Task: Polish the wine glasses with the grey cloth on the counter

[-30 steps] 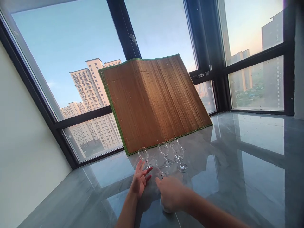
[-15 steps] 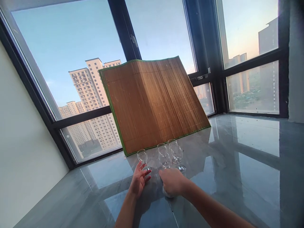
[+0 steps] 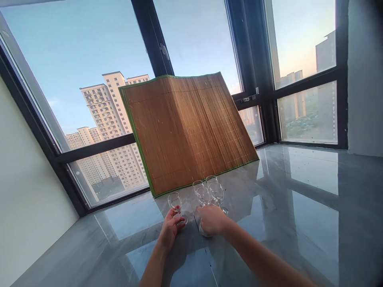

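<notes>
Several small clear wine glasses stand on a glossy grey marble surface (image 3: 284,223). My left hand (image 3: 169,231) curls its fingers round the stem and foot of the leftmost glass (image 3: 175,202). My right hand (image 3: 212,221) is closed on the stem of another glass (image 3: 204,197), whose foot shows beneath the hand. Two more glasses (image 3: 216,192) stand just behind it, close together.
A brown bamboo mat (image 3: 185,131) with a green edge leans against the dark-framed windows (image 3: 248,71) right behind the glasses. A pale wall (image 3: 26,191) bounds the left side. Tall buildings show outside.
My right hand has pushed its glass forward, up to the two rear glasses. My left hand, open and flat a second ago, has closed round the leftmost glass's stem.
</notes>
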Demonstrator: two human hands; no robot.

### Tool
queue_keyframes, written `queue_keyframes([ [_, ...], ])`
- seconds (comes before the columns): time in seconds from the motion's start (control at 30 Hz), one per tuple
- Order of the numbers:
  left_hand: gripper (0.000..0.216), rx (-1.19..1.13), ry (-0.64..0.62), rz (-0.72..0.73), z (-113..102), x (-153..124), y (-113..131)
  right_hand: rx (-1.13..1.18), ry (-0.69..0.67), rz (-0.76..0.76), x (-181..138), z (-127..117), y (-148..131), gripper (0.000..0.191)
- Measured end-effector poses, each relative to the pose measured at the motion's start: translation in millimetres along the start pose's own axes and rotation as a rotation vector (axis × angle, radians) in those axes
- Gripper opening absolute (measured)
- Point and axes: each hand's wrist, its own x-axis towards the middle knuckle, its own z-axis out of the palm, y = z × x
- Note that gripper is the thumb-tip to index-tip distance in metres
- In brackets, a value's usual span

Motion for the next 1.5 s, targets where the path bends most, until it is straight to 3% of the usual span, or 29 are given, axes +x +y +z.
queue_keyframes([
  [0.27, 0.051, 0.103, -0.029, -0.018, 4, -4, 1, 0.026, 0.039, -0.021, 4, 5, 2, 0.04],
  [0.43, 0.049, 0.287, -0.008, 0.044, 7, 3, -11, 0.128, 0.103, -0.17, 1, 10, -9, 0.047],
  [0.5, 0.041, 0.36, 0.069, 0.142, 8, 4, -16, 0.175, 0.164, -0.198, 0, 12, -16, 0.058],
  [0.67, 0.025, 0.784, 0.504, 0.37, 8, -5, -13, 0.296, 0.35, -0.164, -3, 13, -30, 0.067],
  [0.73, 0.027, 0.912, 0.558, 0.423, 9, -8, -10, 0.405, 0.48, -0.208, -2, 13, -32, 0.066],
  [0.83, 0.031, 1.056, 0.511, 0.531, 11, -8, -12, 0.516, 0.667, -0.29, 0, 15, -32, 0.062],
  [0.9, 0.034, 1.114, 0.448, 0.627, 13, -7, -17, 0.502, 0.722, -0.313, 1, 16, -30, 0.06],
  [1.13, 0.038, 1.094, 0.313, 0.798, 16, -7, -19, 0.336, 0.644, -0.206, 7, 21, -25, 0.061],
  [1.3, 0.037, 0.979, 0.39, 0.828, 7, -4, -16, 0.328, 0.66, -0.143, 10, 22, -22, 0.068],
  [1.5, 0.03, 0.915, 0.487, 0.863, -5, -1, -15, 0.352, 0.697, -0.167, 10, 24, -24, 0.067],
])
